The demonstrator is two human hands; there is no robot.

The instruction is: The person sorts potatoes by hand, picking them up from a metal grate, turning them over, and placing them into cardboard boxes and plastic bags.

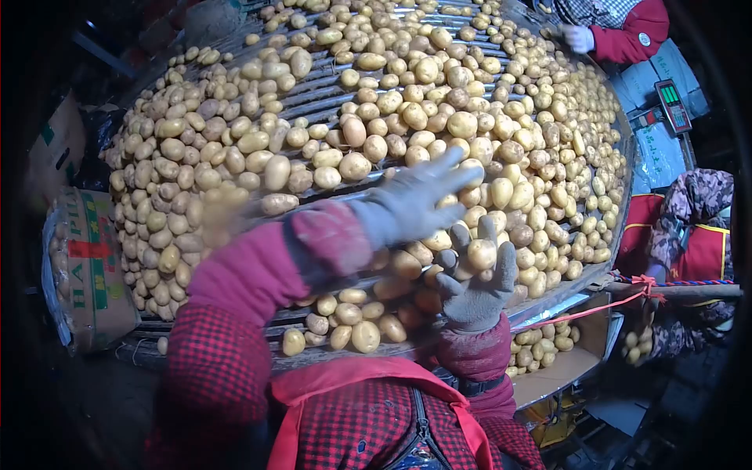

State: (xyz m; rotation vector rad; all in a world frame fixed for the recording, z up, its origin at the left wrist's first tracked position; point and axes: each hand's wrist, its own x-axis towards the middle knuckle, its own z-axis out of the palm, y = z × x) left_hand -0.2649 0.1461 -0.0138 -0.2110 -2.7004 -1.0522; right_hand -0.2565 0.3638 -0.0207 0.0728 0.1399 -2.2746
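Note:
My left hand [415,196], in a grey glove, reaches across to the right with its fingers spread over the potatoes [462,124]. It looks open and slightly blurred, its fingertips at a pale potato; what lies under the palm is hidden. Close below it is my right hand [475,294], also gloved in grey, palm turned up. Its fingers curl around a yellow potato [482,254]. Around both hands potatoes lie heaped on a slatted metal surface [317,102]. Several smaller ones [365,335] rest near the front edge, between my arms.
A printed carton [94,274] stands at the left. Below the right edge sits an open box [548,376] holding potatoes. A red cord [580,313] is tied to a pole. Other people work at the right, one with a white-gloved hand [578,37], near a digital scale [672,106].

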